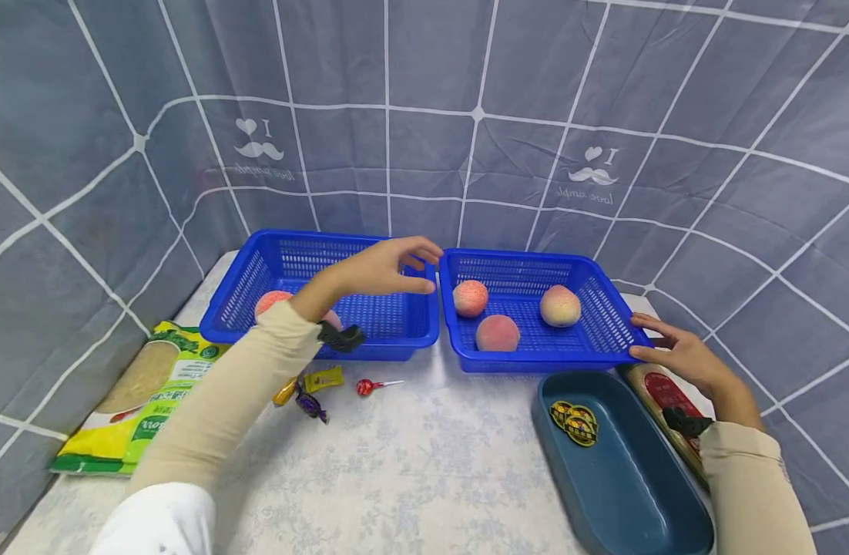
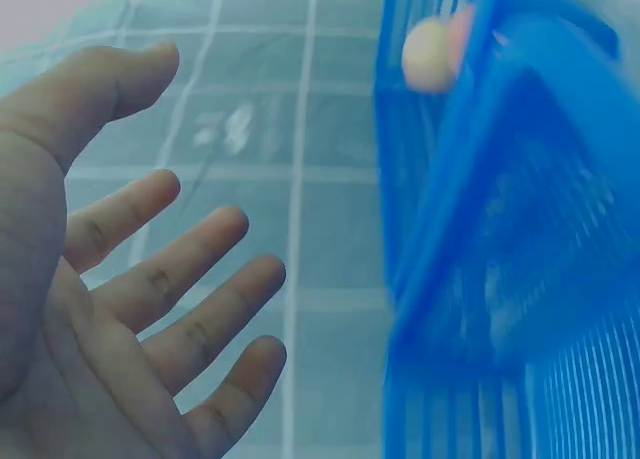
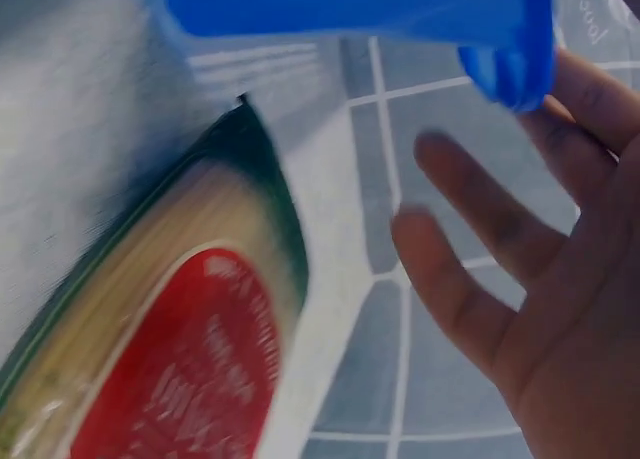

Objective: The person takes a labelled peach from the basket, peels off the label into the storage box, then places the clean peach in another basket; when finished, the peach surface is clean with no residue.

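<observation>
My left hand [image 1: 390,266] hovers over the right part of the left blue basket [image 1: 209,320], fingers loosely spread and holding nothing. In the left wrist view its palm and relaxed fingers [image 2: 190,334] show beside the basket. My right hand [image 1: 695,358] pinches the right front corner of the right blue basket [image 1: 535,361], thumb and forefinger at the rim. In the right wrist view two fingers reach behind that corner while the other two extend free. Three peaches, a red one [image 1: 471,298], a pink one [image 1: 497,334] and a yellowish one [image 1: 560,306], lie in the right basket.
Below my right hand are a dark teal tray [image 1: 622,462] with a black-gold sticker and a red-labelled package [image 1: 674,401]. Wrapped candies [image 1: 323,378] and a red lollipop [image 1: 366,387] lie in front. A yellow-green bag [image 1: 147,385] lies left. Peaches [image 1: 272,301] are partly hidden in the left basket.
</observation>
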`<state>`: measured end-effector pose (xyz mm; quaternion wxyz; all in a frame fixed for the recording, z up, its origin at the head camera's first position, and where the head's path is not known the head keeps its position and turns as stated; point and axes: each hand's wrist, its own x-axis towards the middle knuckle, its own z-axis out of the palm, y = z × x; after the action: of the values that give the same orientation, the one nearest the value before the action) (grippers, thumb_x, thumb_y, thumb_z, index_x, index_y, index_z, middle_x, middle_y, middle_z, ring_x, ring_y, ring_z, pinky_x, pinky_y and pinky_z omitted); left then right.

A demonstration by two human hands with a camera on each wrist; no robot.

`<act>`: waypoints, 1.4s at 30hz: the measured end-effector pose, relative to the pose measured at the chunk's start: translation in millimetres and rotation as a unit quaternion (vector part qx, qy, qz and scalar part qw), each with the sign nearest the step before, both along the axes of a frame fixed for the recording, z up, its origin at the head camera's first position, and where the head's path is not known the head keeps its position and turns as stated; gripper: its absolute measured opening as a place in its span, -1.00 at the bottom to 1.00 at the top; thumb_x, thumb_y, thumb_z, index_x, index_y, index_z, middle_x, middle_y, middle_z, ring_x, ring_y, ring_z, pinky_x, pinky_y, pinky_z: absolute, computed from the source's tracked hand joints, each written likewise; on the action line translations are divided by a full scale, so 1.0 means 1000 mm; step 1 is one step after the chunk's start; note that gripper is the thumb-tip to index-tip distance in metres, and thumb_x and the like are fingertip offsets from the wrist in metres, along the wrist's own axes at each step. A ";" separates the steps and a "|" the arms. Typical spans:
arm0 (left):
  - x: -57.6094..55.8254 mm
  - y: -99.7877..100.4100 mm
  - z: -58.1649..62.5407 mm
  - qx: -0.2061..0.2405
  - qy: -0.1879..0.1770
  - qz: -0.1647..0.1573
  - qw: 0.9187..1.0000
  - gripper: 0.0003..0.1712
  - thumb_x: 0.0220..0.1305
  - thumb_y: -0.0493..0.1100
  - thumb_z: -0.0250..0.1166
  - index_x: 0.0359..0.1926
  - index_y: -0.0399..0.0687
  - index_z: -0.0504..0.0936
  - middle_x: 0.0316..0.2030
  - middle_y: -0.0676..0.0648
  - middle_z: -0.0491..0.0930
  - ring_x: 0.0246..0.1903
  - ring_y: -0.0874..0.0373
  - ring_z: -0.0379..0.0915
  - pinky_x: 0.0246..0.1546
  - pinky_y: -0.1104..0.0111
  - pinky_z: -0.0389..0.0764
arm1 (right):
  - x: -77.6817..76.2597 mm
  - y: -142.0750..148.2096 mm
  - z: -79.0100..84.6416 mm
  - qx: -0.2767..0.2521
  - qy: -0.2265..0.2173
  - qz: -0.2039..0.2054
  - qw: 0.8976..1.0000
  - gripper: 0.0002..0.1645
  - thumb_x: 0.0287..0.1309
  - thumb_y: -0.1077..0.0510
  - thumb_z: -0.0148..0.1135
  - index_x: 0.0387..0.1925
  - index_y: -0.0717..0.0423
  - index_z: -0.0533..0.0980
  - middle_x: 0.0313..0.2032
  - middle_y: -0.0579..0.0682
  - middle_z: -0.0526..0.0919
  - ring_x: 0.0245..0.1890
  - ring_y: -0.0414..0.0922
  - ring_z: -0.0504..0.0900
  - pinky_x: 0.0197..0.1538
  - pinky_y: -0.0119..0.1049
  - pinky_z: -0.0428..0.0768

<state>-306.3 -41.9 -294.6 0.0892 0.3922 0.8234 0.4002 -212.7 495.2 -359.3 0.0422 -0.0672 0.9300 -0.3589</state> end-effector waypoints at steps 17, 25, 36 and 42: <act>0.106 -0.238 -0.077 0.032 0.070 0.305 0.949 -0.39 0.21 -0.20 0.49 0.27 -0.16 0.53 0.28 -0.20 0.45 0.23 -0.16 0.31 0.10 -0.05 0.40 | -0.072 -0.191 0.062 0.004 0.142 0.232 0.962 -0.37 0.26 0.23 0.39 0.33 0.16 0.45 0.24 0.17 0.50 0.17 0.20 0.52 0.16 0.24 0.47; 0.110 -0.246 -0.095 0.041 0.094 0.330 0.938 -0.52 0.24 -0.16 0.48 0.14 -0.21 0.62 0.24 -0.20 0.48 0.21 0.02 0.34 0.00 0.63 0.37 | -0.109 -0.327 0.069 0.028 0.086 0.367 0.926 -0.29 0.28 0.06 0.40 0.40 0.08 0.40 0.31 0.07 0.46 0.19 0.03 0.53 0.18 0.04 0.51; 0.110 -0.245 -0.108 0.069 0.095 0.335 0.935 -0.63 0.21 -0.25 0.50 0.03 -0.17 0.65 0.26 -0.20 0.50 0.19 0.28 0.35 0.04 0.43 0.47 | -0.153 -0.429 0.048 0.008 -0.026 0.431 0.902 -0.25 0.22 0.18 0.44 0.41 0.08 0.40 0.35 0.09 0.43 0.25 0.09 0.49 0.21 -0.17 0.52; 0.110 -0.248 -0.109 0.072 0.079 0.344 0.933 -0.63 0.24 -0.20 0.48 0.05 -0.15 0.63 0.28 -0.17 0.49 0.21 0.05 0.38 0.04 0.34 0.51 | -0.155 -0.463 0.028 0.014 -0.141 0.477 0.867 -0.31 0.22 0.32 0.40 0.37 0.01 0.47 0.41 -0.06 0.37 0.30 0.19 0.43 0.15 -0.20 0.56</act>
<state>-195.9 -289.5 -403.6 -0.1473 0.1207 0.8814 0.4324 -368.0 32.3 -331.5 0.3400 -0.4512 0.7735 -0.2874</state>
